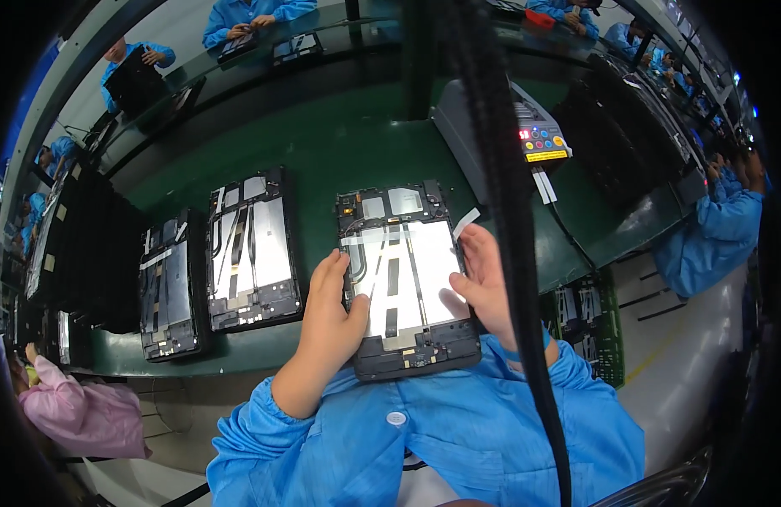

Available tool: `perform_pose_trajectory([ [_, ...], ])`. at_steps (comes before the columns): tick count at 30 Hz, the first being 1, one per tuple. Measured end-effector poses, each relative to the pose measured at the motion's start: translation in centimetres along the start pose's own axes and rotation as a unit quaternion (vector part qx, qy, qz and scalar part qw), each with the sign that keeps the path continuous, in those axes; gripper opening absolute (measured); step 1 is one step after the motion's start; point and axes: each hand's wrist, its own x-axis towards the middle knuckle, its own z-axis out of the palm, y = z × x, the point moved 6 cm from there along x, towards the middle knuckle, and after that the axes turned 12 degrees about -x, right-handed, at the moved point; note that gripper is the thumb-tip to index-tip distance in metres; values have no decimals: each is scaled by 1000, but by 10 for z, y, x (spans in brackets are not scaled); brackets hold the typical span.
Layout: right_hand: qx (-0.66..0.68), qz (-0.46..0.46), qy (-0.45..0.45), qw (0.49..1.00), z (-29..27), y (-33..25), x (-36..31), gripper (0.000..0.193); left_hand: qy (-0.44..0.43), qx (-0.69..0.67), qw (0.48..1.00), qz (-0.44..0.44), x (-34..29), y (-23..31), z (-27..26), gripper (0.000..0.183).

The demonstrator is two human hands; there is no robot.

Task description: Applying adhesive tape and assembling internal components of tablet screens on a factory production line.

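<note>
An opened tablet (378,313), with silvery battery plates and black flat cables in a black housing, is held between my hands over the near edge of the bench. My left hand (327,308) grips its left edge, the thumb lying over the battery. On the opposite side my right hand (485,283) clasps the right edge, its thumb on the battery and its other fingers partly hidden. A whitish tape strip (399,234) runs across the upper part of the battery. By my right fingertips, a loose tape end (467,221) sticks up past the tablet's edge.
Two more opened tablets (251,253) (166,291) lie on the green bench (323,144) to the left. Dark stacked panels stand at far left (86,245) and right (618,127). A grey tape dispenser (470,127) sits behind a hanging black strap (500,169). Co-workers surround the bench.
</note>
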Motion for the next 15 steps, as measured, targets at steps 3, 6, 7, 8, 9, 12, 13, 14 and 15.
perform_pose_trajectory([
  [3, -53, 35, 24, 998, 4, -7, -12, 71, 10, -10, 1000, 3, -9, 3, 1, 55],
  [6, -36, 82, 0, 996, -3, -13, -20, 65, 4, -16, 1000, 7, -21, 8, 1, 55],
  [7, -38, 84, 0, 996, -8, -12, -20, 65, 4, -18, 1000, 6, -20, 11, -1, 55],
  [8, -49, 105, 24, 993, -17, -8, -19, 56, 1, -42, 999, -8, -17, 13, -4, 53],
  [9, -59, 126, 47, 989, -23, -6, -15, 49, -1, -65, 998, -22, -15, 15, -7, 51],
  [12, -7, 70, 41, 997, -13, -30, -2, 25, 3, -9, 1000, 29, -6, 34, -17, 46],
  [13, 27, 42, 14, 999, -6, -36, 0, 20, 4, -9, 1000, 29, -4, 37, -17, 46],
  [14, 67, 50, -15, 996, 7, -36, 0, 17, -25, -45, 997, 65, -3, 45, -11, 43],
  [15, 67, 63, -49, 995, 20, -42, -2, 16, -54, -81, 990, 101, -3, 55, -7, 39],
])
